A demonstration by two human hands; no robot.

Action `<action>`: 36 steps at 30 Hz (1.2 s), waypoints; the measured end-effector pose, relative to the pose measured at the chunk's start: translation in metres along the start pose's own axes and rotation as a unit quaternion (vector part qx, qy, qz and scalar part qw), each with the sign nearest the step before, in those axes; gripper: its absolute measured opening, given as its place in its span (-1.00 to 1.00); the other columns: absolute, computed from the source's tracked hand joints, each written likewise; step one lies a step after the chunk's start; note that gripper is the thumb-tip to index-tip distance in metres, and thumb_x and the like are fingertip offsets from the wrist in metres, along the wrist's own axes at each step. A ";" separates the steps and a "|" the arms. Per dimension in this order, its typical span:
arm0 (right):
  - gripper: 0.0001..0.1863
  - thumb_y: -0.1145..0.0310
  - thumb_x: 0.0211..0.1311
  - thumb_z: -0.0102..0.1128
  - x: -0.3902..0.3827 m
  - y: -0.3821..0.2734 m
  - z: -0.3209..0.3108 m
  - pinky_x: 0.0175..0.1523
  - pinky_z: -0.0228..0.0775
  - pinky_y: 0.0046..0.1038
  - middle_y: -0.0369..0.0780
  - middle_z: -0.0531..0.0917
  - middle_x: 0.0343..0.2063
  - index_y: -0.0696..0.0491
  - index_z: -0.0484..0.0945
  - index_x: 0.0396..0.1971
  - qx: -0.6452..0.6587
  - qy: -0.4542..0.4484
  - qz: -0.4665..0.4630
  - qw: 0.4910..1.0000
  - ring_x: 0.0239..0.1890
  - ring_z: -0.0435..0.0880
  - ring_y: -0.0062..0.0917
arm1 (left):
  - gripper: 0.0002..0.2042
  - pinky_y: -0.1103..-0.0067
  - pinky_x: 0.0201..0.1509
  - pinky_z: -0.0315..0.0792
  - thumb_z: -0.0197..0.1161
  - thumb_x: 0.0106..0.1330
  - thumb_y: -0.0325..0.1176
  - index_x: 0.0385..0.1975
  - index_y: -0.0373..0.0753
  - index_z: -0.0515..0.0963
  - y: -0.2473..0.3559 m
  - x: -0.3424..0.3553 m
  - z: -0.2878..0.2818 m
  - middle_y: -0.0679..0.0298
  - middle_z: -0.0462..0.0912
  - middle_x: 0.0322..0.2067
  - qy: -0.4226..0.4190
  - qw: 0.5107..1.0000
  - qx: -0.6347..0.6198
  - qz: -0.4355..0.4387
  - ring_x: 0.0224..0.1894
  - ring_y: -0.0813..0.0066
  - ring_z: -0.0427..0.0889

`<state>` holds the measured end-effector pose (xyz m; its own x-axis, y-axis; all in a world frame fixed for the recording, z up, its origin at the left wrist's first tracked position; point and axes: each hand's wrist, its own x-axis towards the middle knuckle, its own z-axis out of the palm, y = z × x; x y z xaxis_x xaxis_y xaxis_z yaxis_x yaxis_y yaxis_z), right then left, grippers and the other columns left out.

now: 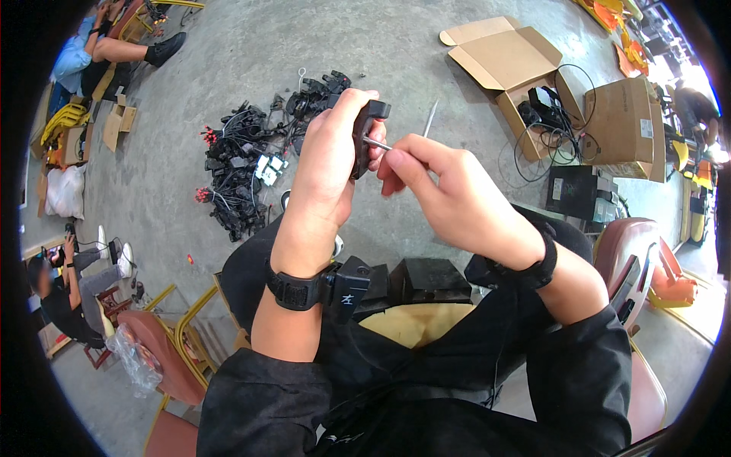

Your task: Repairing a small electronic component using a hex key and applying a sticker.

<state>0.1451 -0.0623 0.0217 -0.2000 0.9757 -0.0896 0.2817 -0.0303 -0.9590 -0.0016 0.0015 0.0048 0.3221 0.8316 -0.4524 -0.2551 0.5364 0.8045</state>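
My left hand (329, 145) is closed around a black plastic part (368, 131) with a raised block at its top, held up above the floor. Between the thumb and fingers of my right hand (426, 171) is a thin metal rod (377, 143), its far end meeting the black part's face. Past my right knuckles a pointed silvery shaft (432, 118) sticks up; whether that hand holds it or it lies on the floor, I cannot tell. Beyond my left hand, a heap of black cabled devices (237, 164) covers part of the concrete floor, with a small white-and-teal piece (269, 169) on it.
An open cardboard box (525, 99) with black devices and cables sits at the far right, beside a closed carton (620, 129). A black case (575, 192) stands nearer. Red-brown chairs (156, 354) flank me. Two people (72, 297) sit at the left.
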 end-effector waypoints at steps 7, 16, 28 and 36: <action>-0.72 0.31 0.50 -0.09 0.000 -0.007 -0.010 -0.19 0.43 -0.54 -0.26 0.66 -0.48 0.18 0.52 -0.31 0.070 -0.051 0.075 0.993 -0.38 0.61 -0.63 | -0.70 0.62 -0.50 0.28 0.15 0.28 -0.12 -0.57 -0.21 0.44 0.000 0.000 0.000 0.35 0.43 -0.64 0.009 1.000 -0.016 0.006 -0.63 0.59 0.38; -0.86 0.36 0.27 0.19 0.000 0.011 -0.002 -0.29 0.44 -0.29 -0.16 0.58 -0.54 0.12 0.52 -0.33 -0.274 0.090 -0.209 0.934 -0.42 0.59 -0.22 | -0.68 0.62 -0.49 0.28 0.15 0.29 -0.13 -0.60 -0.20 0.44 0.000 -0.001 0.002 0.35 0.42 -0.66 0.003 1.000 -0.014 0.012 -0.63 0.59 0.38; -0.72 0.32 0.49 -0.07 0.000 -0.005 -0.008 -0.22 0.42 -0.55 -0.26 0.65 -0.49 0.19 0.54 -0.31 0.099 -0.059 0.085 0.990 -0.43 0.56 -0.63 | -0.70 0.62 -0.49 0.27 0.16 0.29 -0.13 -0.59 -0.20 0.43 0.001 0.000 0.001 0.35 0.43 -0.64 0.005 1.000 -0.014 0.014 -0.62 0.60 0.37; -0.69 0.28 0.50 -0.09 0.002 -0.009 -0.004 -0.21 0.43 -0.52 -0.27 0.65 -0.51 0.19 0.55 -0.31 0.011 -0.037 0.069 0.997 -0.41 0.59 -0.64 | -0.71 0.62 -0.49 0.28 0.16 0.28 -0.13 -0.57 -0.20 0.43 0.003 0.000 0.003 0.35 0.43 -0.63 0.015 1.000 -0.026 0.004 -0.61 0.60 0.37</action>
<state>0.1463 -0.0595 0.0310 -0.2293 0.9433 -0.2400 0.2908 -0.1689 -0.9418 0.0001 0.0033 0.0084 0.2922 0.8390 -0.4589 -0.3045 0.5365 0.7870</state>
